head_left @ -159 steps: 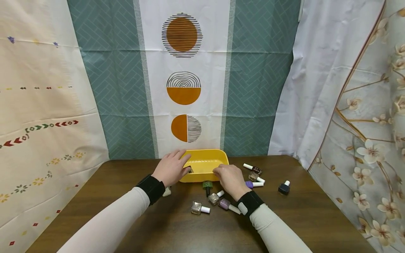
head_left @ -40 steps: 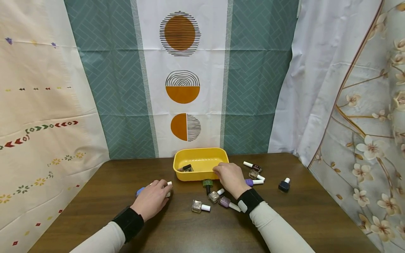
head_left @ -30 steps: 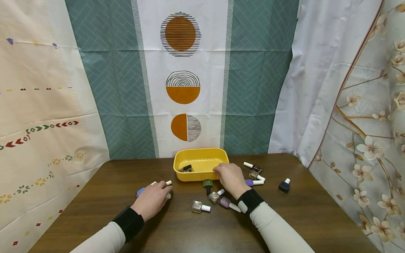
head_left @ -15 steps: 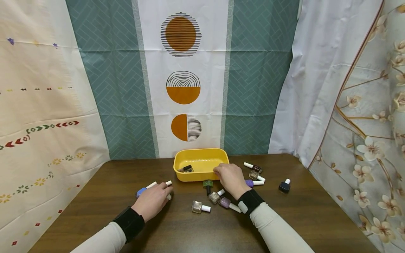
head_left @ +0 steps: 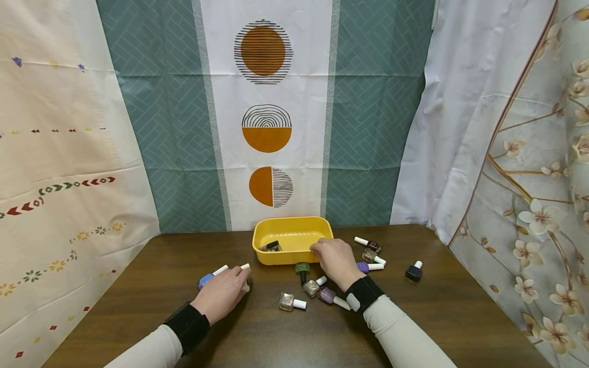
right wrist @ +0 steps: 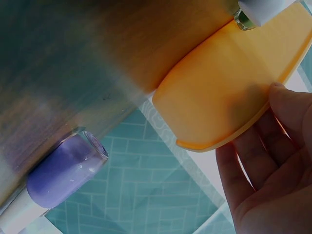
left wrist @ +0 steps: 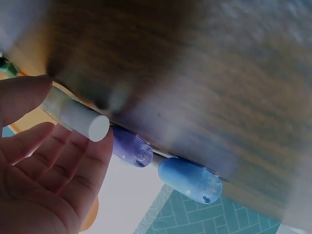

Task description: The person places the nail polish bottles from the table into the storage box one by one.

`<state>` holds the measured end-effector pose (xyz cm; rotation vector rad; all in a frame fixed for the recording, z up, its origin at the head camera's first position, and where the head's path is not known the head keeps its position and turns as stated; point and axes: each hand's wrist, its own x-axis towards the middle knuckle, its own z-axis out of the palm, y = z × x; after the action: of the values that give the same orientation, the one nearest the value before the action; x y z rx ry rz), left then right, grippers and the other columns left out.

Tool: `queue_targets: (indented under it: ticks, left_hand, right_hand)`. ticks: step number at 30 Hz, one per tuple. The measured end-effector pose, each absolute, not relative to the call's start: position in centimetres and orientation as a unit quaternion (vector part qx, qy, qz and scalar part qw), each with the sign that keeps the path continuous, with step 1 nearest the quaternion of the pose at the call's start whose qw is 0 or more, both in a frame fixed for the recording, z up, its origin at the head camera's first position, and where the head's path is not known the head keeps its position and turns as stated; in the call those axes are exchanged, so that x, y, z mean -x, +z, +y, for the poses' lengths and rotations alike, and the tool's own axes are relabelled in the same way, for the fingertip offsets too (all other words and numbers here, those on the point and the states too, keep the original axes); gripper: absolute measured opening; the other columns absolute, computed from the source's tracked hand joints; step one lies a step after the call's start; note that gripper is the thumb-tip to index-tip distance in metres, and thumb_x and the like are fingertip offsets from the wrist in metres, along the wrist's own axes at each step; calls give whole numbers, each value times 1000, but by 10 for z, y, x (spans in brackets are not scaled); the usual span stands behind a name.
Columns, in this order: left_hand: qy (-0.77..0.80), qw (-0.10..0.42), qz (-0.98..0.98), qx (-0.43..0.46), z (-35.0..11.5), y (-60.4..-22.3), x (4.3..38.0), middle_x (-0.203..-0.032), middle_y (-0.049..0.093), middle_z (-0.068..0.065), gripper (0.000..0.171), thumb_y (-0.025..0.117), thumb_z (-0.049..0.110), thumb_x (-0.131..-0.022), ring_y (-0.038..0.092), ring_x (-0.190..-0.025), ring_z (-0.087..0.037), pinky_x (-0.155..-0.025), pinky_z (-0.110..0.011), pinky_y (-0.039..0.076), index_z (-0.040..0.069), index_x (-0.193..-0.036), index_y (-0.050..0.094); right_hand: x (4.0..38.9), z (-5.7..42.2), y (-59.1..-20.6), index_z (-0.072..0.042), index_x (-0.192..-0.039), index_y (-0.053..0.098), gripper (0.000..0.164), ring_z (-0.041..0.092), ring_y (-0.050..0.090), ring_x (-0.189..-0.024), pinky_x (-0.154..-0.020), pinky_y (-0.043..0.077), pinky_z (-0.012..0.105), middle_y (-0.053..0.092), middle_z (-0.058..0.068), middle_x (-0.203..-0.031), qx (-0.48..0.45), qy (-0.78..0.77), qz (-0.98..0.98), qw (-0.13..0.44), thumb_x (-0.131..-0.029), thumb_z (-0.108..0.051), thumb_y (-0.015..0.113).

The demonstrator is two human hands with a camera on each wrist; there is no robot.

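Note:
My left hand is low over the table's left side. In the left wrist view, its thumb and fingers pinch a pale nail polish bottle with a white cap; the head view mostly hides this bottle. Beside the fingertips lie a purple bottle and a blue bottle. With thumb and fingers on either side of the rim, my right hand grips the front right of the yellow tray. Inside the tray's left end lie a black-capped bottle and some glass partly hidden by the wall.
Before the tray lie a green bottle, two glittery bottles and a mauve one. Right of it are a violet bottle, a dark red one and another glittery one. A navy bottle stands farther right.
My left hand has gone from the tray's left end down and left to the bottles on the table. It shifts only slightly over the last second. My right hand stays on the tray rim.

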<state>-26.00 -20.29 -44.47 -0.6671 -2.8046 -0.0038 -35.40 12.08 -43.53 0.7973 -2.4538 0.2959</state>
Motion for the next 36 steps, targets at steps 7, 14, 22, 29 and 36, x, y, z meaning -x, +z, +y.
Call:
queue_targets:
  ticks: [7,14,22,29,36]
  left_hand:
    - [10,155,-958,239,-203,-445,257,-112,71,-11,41,93,15,-92,72,-97,-24,-87,-41,64,3,-123,70]
    - [9,178,-953,244,-202,-438,255,-113,71,-11,42,93,15,-91,71,-97,-26,-89,-43,64,3,-125,71]
    - [8,191,-949,249,-198,-427,253,-114,70,-9,42,93,15,-91,70,-98,-24,-87,-38,64,5,-126,72]
    - [-2,188,-952,241,-197,-420,254,-116,71,-6,42,94,14,-90,69,-99,-21,-87,-37,64,8,-126,74]
    - [-4,203,-947,248,-195,-409,251,-117,71,-7,44,95,11,-89,70,-101,-23,-89,-38,65,7,-127,74]
  right_hand:
    - [356,122,-438,-17,-98,84,7,23,72,-80,-77,61,44,73,-3,-86,-303,110,-905,278,-99,-11,84]
    - [356,122,-438,-17,-97,84,5,22,73,-82,-79,61,44,74,-4,-87,-301,111,-905,280,-99,-12,84]
    - [355,121,-437,-17,-99,85,6,22,72,-81,-80,61,44,73,-4,-86,-298,118,-908,270,-98,-12,85]
    - [354,121,-437,-18,-98,84,8,23,72,-80,-77,61,44,73,-4,-87,-299,116,-907,272,-99,-10,84]
    - [353,120,-436,-17,-98,84,7,24,72,-81,-79,61,45,73,-3,-87,-297,121,-908,270,-99,-10,84]
